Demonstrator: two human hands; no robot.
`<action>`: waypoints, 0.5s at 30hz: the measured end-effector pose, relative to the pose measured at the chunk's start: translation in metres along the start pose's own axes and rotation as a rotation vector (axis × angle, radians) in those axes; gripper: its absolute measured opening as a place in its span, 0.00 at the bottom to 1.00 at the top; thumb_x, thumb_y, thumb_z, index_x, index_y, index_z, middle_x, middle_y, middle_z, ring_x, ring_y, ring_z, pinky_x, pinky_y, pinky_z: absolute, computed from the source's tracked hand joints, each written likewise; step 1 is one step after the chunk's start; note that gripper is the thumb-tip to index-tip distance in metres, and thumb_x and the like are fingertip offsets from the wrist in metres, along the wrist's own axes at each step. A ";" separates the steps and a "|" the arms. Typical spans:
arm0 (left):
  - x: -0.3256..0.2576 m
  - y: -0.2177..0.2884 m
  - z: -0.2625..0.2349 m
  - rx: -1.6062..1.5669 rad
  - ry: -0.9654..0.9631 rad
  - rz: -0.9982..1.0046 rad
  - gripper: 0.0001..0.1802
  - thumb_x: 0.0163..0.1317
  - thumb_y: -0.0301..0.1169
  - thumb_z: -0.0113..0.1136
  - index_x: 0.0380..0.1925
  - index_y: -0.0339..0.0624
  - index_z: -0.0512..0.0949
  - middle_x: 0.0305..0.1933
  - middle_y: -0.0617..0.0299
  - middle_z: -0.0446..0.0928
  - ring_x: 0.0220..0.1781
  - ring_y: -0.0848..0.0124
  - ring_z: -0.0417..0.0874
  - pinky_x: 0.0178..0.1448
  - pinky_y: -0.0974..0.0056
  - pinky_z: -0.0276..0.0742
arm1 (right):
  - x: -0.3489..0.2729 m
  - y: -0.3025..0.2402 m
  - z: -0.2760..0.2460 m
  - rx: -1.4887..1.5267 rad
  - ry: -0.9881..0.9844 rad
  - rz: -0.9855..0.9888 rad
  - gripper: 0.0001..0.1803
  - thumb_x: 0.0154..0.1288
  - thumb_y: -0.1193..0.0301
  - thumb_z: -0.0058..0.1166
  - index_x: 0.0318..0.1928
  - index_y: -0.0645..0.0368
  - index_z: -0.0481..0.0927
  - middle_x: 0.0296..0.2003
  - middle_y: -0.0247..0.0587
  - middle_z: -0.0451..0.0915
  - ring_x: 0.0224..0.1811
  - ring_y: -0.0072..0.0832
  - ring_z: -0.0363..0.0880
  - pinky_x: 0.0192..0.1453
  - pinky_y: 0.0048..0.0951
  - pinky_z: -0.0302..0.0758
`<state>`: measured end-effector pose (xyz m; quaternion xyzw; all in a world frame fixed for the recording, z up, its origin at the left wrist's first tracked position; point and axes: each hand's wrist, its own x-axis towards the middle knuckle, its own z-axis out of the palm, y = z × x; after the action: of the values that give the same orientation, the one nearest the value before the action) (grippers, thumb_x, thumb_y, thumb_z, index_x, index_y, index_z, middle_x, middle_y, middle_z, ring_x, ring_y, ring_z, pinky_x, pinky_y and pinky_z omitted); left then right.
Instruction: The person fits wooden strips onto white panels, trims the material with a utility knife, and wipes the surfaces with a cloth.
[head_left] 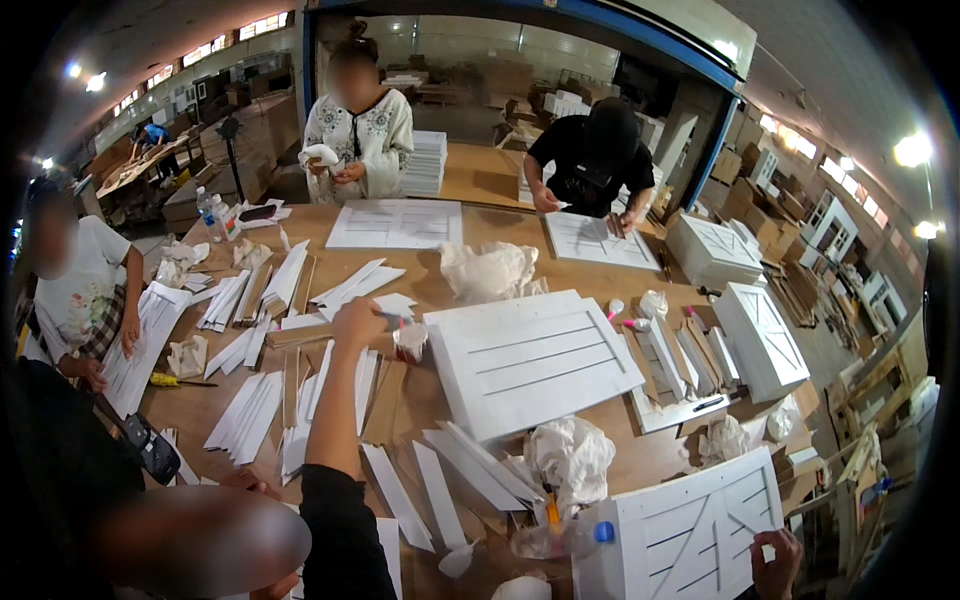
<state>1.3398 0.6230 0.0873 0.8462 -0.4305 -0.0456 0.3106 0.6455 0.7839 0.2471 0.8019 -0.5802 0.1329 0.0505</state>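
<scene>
My left hand [356, 322] reaches far over the table, closed around a small flat tool like a putty knife [388, 318]. The tool's grey end points at a small white and red cup [410, 342] beside a white grooved panel [535, 358]. At the lower right my right hand [776, 562] is closed, fingertips pinching a thin pale strip [742, 523]. It is over a white panel with slanted grooves [690, 530], at that panel's right edge. A clear bottle with a blue cap [603, 532] lies at the panel's left side.
Loose white slats [245, 415] cover the left of the table [400, 275]. Crumpled paper [570, 460] lies between the two panels. Stacked panels [760, 340] stand at the right. Co-workers stand at the far side and left; a nearby person's head [200, 540] is close to my left arm.
</scene>
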 end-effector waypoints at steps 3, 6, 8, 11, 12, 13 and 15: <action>-0.005 -0.017 0.019 -0.784 0.192 -0.142 0.21 0.41 0.31 0.67 0.38 0.33 0.79 0.25 0.54 0.80 0.27 0.67 0.82 0.33 0.62 0.78 | 0.002 0.000 0.001 -0.003 -0.029 0.033 0.06 0.55 0.75 0.58 0.35 0.57 0.80 0.34 0.42 0.81 0.38 0.39 0.79 0.43 0.35 0.74; -0.003 -0.043 0.048 -0.835 -0.115 -0.089 0.16 0.44 0.30 0.66 0.33 0.33 0.77 0.24 0.58 0.77 0.24 0.74 0.79 0.30 0.66 0.76 | 0.010 -0.004 0.005 0.013 -0.027 0.033 0.06 0.56 0.75 0.58 0.36 0.57 0.80 0.34 0.42 0.81 0.38 0.39 0.80 0.42 0.34 0.75; 0.002 -0.043 0.070 -0.556 0.000 -0.149 0.18 0.42 0.35 0.67 0.30 0.35 0.76 0.27 0.52 0.79 0.28 0.61 0.82 0.34 0.58 0.77 | 0.013 0.000 0.009 0.013 -0.031 0.016 0.06 0.56 0.75 0.57 0.36 0.58 0.80 0.34 0.43 0.81 0.38 0.39 0.80 0.42 0.34 0.75; 0.007 -0.040 0.104 -0.186 0.255 -0.217 0.21 0.40 0.38 0.68 0.32 0.35 0.76 0.33 0.47 0.80 0.37 0.49 0.81 0.41 0.51 0.76 | 0.016 -0.005 0.006 0.014 -0.008 0.009 0.05 0.57 0.75 0.57 0.36 0.60 0.80 0.32 0.45 0.81 0.36 0.39 0.80 0.40 0.33 0.75; 0.011 -0.043 0.117 -0.239 0.289 -0.250 0.21 0.40 0.39 0.67 0.33 0.36 0.76 0.36 0.45 0.79 0.41 0.46 0.80 0.45 0.48 0.75 | 0.016 -0.002 0.006 0.002 -0.011 -0.012 0.05 0.57 0.75 0.57 0.36 0.60 0.80 0.32 0.45 0.81 0.36 0.39 0.80 0.40 0.33 0.75; 0.015 -0.032 0.127 -0.142 0.256 -0.327 0.21 0.42 0.38 0.66 0.35 0.37 0.76 0.38 0.46 0.79 0.44 0.48 0.80 0.48 0.49 0.75 | 0.014 0.000 0.006 -0.019 -0.007 -0.029 0.06 0.57 0.75 0.57 0.36 0.60 0.80 0.32 0.45 0.81 0.36 0.38 0.80 0.41 0.33 0.75; 0.011 -0.024 0.135 -0.146 0.290 -0.344 0.17 0.44 0.36 0.63 0.34 0.39 0.76 0.38 0.45 0.79 0.44 0.47 0.80 0.48 0.49 0.76 | 0.009 0.001 0.007 -0.047 -0.004 -0.059 0.06 0.57 0.75 0.58 0.36 0.61 0.80 0.32 0.45 0.81 0.36 0.38 0.80 0.41 0.33 0.75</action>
<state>1.3170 0.5589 -0.0326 0.8802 -0.2263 -0.0070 0.4172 0.6479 0.7737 0.2426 0.8175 -0.5595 0.1158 0.0720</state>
